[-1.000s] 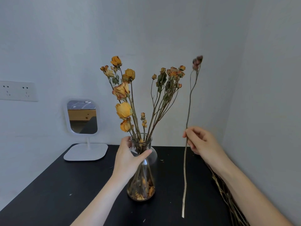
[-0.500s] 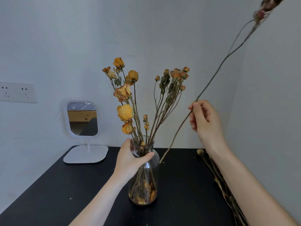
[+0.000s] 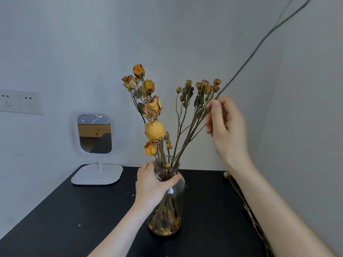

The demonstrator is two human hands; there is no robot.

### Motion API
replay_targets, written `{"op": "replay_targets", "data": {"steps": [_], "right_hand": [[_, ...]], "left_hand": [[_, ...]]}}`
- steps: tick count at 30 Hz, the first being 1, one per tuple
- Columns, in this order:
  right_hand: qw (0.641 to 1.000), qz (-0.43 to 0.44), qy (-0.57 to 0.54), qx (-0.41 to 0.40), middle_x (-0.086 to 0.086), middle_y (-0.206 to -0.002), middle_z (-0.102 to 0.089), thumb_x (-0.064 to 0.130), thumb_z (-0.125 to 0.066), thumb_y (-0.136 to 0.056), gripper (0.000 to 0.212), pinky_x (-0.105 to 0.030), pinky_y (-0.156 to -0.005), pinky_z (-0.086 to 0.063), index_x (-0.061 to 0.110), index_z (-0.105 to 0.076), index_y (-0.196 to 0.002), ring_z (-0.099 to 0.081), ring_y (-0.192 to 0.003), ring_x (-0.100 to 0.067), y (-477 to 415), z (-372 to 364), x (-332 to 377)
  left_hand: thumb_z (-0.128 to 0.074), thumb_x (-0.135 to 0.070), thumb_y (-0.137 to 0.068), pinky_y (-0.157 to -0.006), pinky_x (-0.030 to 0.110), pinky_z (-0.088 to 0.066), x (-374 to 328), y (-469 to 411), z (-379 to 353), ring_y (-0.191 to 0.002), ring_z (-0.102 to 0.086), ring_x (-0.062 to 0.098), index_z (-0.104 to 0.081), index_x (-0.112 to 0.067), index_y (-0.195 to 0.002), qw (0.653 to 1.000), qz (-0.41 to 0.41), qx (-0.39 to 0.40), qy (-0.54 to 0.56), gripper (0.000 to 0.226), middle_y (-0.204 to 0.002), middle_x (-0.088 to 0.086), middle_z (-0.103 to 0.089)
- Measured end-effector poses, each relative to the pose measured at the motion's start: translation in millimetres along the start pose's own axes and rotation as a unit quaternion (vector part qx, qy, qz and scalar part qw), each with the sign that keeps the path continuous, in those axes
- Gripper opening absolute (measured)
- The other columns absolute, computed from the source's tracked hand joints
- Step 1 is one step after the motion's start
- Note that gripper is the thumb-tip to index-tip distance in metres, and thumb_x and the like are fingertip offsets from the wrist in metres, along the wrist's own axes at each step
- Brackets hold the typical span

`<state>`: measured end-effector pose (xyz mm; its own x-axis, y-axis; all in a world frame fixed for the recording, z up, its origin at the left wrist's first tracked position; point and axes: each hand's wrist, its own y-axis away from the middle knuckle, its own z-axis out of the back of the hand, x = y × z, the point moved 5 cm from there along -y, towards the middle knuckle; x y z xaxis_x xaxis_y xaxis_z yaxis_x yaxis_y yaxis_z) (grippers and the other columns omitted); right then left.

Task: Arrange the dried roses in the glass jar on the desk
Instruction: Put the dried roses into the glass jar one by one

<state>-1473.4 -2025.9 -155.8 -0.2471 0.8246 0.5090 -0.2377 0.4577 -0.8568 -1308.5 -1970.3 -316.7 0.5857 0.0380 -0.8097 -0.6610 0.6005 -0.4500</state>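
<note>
On desk (image 3: pixel 74 219), left grip (image 3: pixel 150 184) clasps glass jar (image 3: pixel 174 201) neck; right grip (image 3: pixel 226 130) pinches loose stem (image 3: pixel 250 57) above, right of jar

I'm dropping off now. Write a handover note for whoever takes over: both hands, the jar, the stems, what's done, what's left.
Left hand: grips the neck of the glass jar, which stands upright on the black desk.
Right hand: pinches a long stem that slants up to the right. Its head is out of frame and its lower end is hidden behind the hand.
Done: a bunch of dried roses stands in the jar.
Left: guide the long stem into the jar's mouth, then add the loose stems lying along the desk's right edge.
</note>
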Motion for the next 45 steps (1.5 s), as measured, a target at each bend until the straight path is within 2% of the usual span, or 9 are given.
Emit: {"op": "replay_targets", "data": {"steps": [6,13,19,24,29,34,37,42,45], "right_hand": [[0.995,-0.019,0.075,0.065,0.003,-0.068,-0.059,0.015,-0.046,-0.095,0.013,-0.011,-0.053,-0.046,0.013,-0.059,-0.094,-0.057,-0.059,-0.004,13.3,-24.2,-7.0],[0.987,0.006,0.154,0.052,0.003,-0.069,-0.061,0.016,-0.050,-0.095,0.020,-0.011,-0.054,-0.048,0.007,-0.067,-0.099,-0.054,-0.050,-0.001,7.8,-34.1,2.0],[0.980,0.001,0.193,0.045,0.003,-0.067,-0.060,0.020,-0.052,-0.094,0.022,-0.024,-0.056,-0.054,0.008,-0.069,-0.101,-0.057,-0.053,-0.008,4.7,-37.5,4.0],[0.963,-0.065,0.241,0.104,0.006,-0.060,-0.057,0.026,-0.052,-0.094,0.023,-0.028,-0.058,-0.055,0.014,-0.071,-0.097,-0.057,-0.052,-0.008,13.1,-48.0,-16.1],[0.939,-0.102,0.298,0.135,0.006,-0.060,-0.056,0.029,-0.053,-0.093,0.023,-0.018,-0.047,-0.043,0.016,-0.072,-0.092,-0.057,-0.054,-0.011,25.9,-58.5,-35.8],[0.917,-0.143,0.328,0.179,0.003,-0.070,-0.062,0.030,-0.053,-0.093,0.024,-0.017,-0.047,-0.039,0.016,-0.072,-0.093,-0.057,-0.059,-0.011,39.7,-64.6,-52.7],[0.908,-0.161,0.333,0.198,0.008,-0.058,-0.052,0.030,-0.052,-0.093,0.024,-0.016,-0.043,-0.031,0.015,-0.071,-0.092,-0.048,-0.049,-0.004,44.9,-64.6,-58.8],[0.938,-0.166,0.258,0.162,0.000,-0.068,-0.062,0.030,-0.055,-0.092,0.022,-0.030,-0.054,-0.055,0.015,-0.067,-0.104,-0.058,-0.053,-0.013,35.7,-62.4,-52.4],[0.940,-0.166,0.253,0.157,0.000,-0.062,-0.062,0.029,-0.054,-0.093,0.020,-0.031,-0.054,-0.056,0.015,-0.069,-0.096,-0.055,-0.047,-0.011,34.0,-62.3,-52.1]], "left_hand": [[-0.073,-0.060,-0.060,-0.093,0.041,-0.045,-1.3,1.0,0.4,-0.107,-0.046,0.013,-0.059,-0.029,-0.109,1.000,0.002,-0.005,-0.010,0.060,-0.100,-0.012,-0.052],[-0.073,-0.060,-0.059,-0.092,0.040,-0.046,-2.3,0.8,0.8,-0.106,-0.047,0.013,-0.060,-0.027,-0.107,1.000,-0.003,-0.011,-0.011,0.059,-0.099,-0.011,-0.053],[-0.073,-0.060,-0.059,-0.091,0.038,-0.046,-1.4,1.9,1.7,-0.105,-0.047,0.012,-0.059,-0.027,-0.107,1.000,0.000,-0.011,-0.008,0.059,-0.097,-0.012,-0.051],[-0.073,-0.058,-0.061,-0.091,0.038,-0.045,-2.8,2.4,2.5,-0.105,-0.047,0.013,-0.059,-0.027,-0.106,1.000,-0.003,-0.008,-0.009,0.056,-0.098,-0.010,-0.052],[-0.073,-0.055,-0.063,-0.090,0.037,-0.044,-4.1,3.1,2.8,-0.104,-0.046,0.014,-0.061,-0.025,-0.104,1.000,-0.012,-0.002,-0.002,0.052,-0.099,-0.007,-0.056],[-0.070,-0.053,-0.063,-0.086,0.041,-0.045,-6.5,2.8,3.2,-0.100,-0.048,0.017,-0.062,-0.021,-0.094,1.000,-0.015,0.006,-0.005,0.045,-0.095,-0.002,-0.058],[-0.065,-0.058,-0.059,-0.085,0.042,-0.046,-7.3,2.7,3.0,-0.100,-0.049,0.017,-0.062,-0.022,-0.094,1.000,-0.014,0.010,-0.003,0.049,-0.095,-0.002,-0.059],[-0.071,-0.053,-0.065,-0.088,0.038,-0.045,-6.0,2.5,2.2,-0.103,-0.048,0.014,-0.061,-0.026,-0.100,1.000,-0.017,0.010,-0.006,0.045,-0.099,-0.004,-0.059],[-0.072,-0.053,-0.065,-0.085,0.035,-0.045,-6.6,3.1,2.2,-0.101,-0.047,0.014,-0.061,-0.025,-0.096,1.000,-0.016,0.006,-0.012,0.044,-0.096,-0.004,-0.058]]}}
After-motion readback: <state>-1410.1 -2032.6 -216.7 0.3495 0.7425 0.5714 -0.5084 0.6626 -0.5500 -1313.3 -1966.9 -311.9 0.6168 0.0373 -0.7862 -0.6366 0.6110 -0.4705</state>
